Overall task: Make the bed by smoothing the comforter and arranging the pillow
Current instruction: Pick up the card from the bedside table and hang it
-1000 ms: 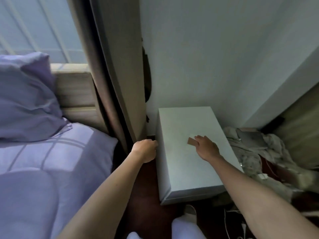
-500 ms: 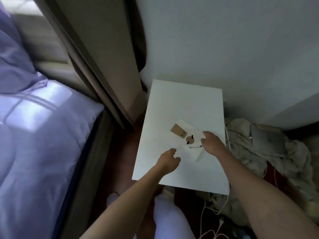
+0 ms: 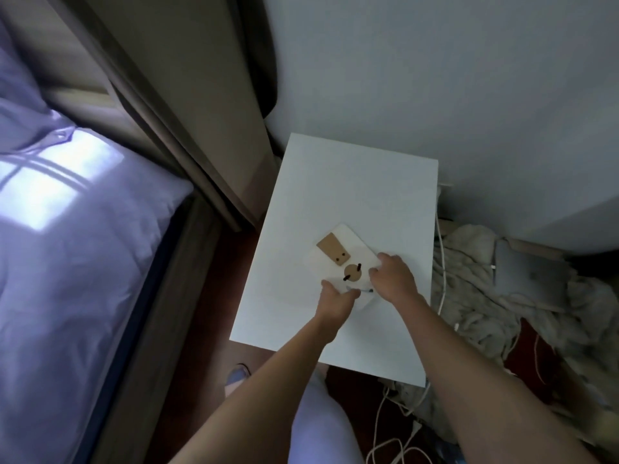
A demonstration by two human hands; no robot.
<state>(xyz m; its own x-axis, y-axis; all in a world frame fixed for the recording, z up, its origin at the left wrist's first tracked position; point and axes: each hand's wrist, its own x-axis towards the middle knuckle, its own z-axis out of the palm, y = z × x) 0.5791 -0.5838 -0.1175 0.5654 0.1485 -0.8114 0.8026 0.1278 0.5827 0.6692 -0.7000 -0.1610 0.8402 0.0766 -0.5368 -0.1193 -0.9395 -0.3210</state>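
The lavender comforter (image 3: 67, 262) lies on the bed at the left, with a patch of window light on it. A corner of the lavender pillow (image 3: 20, 105) shows at the upper left. Both hands are away from the bed, over a white nightstand (image 3: 351, 182). On it lies a flat white envelope (image 3: 355, 244) with a brown tab and a round brown string button. My left hand (image 3: 336, 296) grips its near edge and my right hand (image 3: 392, 277) grips its right edge.
A beige curtain (image 3: 201, 95) hangs between bed and nightstand. The wooden bed frame (image 3: 160, 313) borders a narrow strip of dark floor. Right of the nightstand lies a cream blanket heap (image 3: 469, 296) with a grey laptop (image 3: 529, 272). White cables (image 3: 385, 430) trail on the floor.
The view swung down and right onto the nightstand. My left hand moved from beside the nightstand onto the envelope's near edge. My right hand stayed on the envelope.
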